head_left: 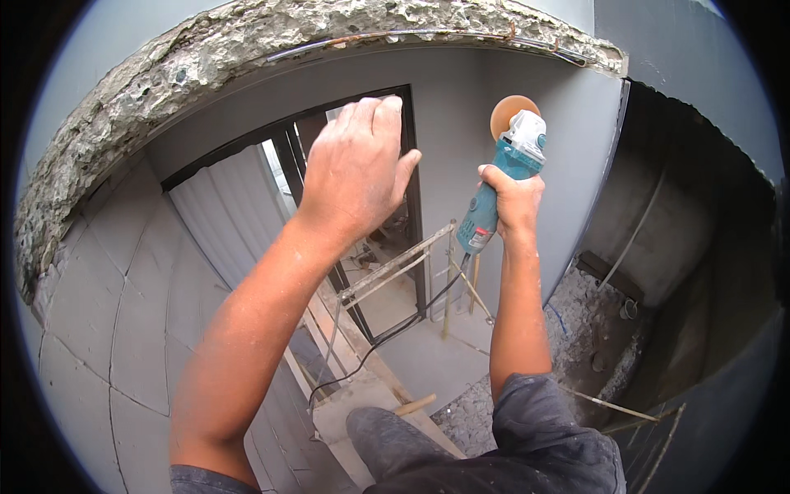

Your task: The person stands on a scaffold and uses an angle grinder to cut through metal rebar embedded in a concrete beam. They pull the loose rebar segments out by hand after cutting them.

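My right hand (pixel 516 202) is wrapped round the body of a teal angle grinder (pixel 477 221), holding it up on the right below the broken concrete edge. The grinder's silver head and orange-brown disc (pixel 514 115) point upward, and its black cord (pixel 387 337) trails down to the left. Raised near the middle, my left hand (pixel 355 160) shows its back; the thumb stands apart and the fingers reach up and away, foreshortened. Nothing shows in it. Overhead runs the rough, chipped concrete edge (pixel 197 62) with a thin exposed rebar (pixel 395 34) along its underside.
Beneath me is a scaffold of planks (pixel 424 424) and metal rails (pixel 395 267). A dark-framed glass door (pixel 411 222) with a pale curtain (pixel 230 202) lies beyond. Grey tiled wall (pixel 107 329) lines the left. Rubble (pixel 592 329) covers the lower ground at right, beside a dark recess.
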Demonstrator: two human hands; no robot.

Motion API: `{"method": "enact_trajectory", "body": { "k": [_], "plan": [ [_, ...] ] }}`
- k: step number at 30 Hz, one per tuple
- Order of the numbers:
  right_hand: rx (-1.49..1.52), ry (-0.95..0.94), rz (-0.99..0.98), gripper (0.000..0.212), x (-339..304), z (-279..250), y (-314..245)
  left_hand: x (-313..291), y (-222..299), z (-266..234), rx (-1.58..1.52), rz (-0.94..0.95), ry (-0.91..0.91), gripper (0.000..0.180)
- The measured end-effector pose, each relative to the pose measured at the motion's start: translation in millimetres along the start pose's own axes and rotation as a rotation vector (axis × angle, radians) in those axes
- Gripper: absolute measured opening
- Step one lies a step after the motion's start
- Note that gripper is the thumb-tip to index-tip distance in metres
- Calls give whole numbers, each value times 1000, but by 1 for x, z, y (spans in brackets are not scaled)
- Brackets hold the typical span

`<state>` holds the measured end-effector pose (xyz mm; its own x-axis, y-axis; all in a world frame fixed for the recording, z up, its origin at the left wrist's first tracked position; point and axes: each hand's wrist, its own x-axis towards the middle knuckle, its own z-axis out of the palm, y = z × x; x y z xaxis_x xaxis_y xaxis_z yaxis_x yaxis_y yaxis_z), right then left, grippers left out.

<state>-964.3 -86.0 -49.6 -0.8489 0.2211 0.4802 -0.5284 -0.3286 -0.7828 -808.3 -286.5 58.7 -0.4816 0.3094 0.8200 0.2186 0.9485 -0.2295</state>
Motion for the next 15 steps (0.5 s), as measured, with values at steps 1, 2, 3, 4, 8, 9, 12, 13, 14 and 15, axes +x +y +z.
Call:
{"method": "enact_trajectory", "body": {
  "k": [1, 2, 3, 4, 8, 9, 12, 13, 14, 15],
  "plan": [
    [-106, 43, -83, 34, 17, -7, -2, 20, -13, -10, 89, 116, 142, 59],
    [-264, 97, -126, 38, 34, -18, -8, 41, -20, -17, 165, 170, 198, 52],
    [-407, 142, -172, 43, 51, -22, -19, 59, -28, -23, 258, 222, 255, 46],
    [-514, 142, -191, 45, 65, -21, -27, 70, -40, -23, 272, 208, 245, 46],
    [-923, 154, -327, 49, 111, -12, -89, 95, -69, 7, 491, 49, 46, 27],
    [-1035, 161, -368, 48, 121, -9, -108, 97, -72, 15, 497, -38, -48, 24],
    [-1294, 49, -459, 47, 147, 6, -156, 102, -71, 16, 383, -63, -107, 23],
    [-1382, -1, -473, 47, 153, 10, -166, 104, -74, 19, 367, -68, -115, 23],
    [-1484, 6, -545, 48, 162, 14, -173, 107, -79, 19, 378, -90, -127, 25],
    [-1543, -14, -529, 52, 174, 15, -177, 107, -83, 20, 388, -113, -139, 28]
  ]
}}
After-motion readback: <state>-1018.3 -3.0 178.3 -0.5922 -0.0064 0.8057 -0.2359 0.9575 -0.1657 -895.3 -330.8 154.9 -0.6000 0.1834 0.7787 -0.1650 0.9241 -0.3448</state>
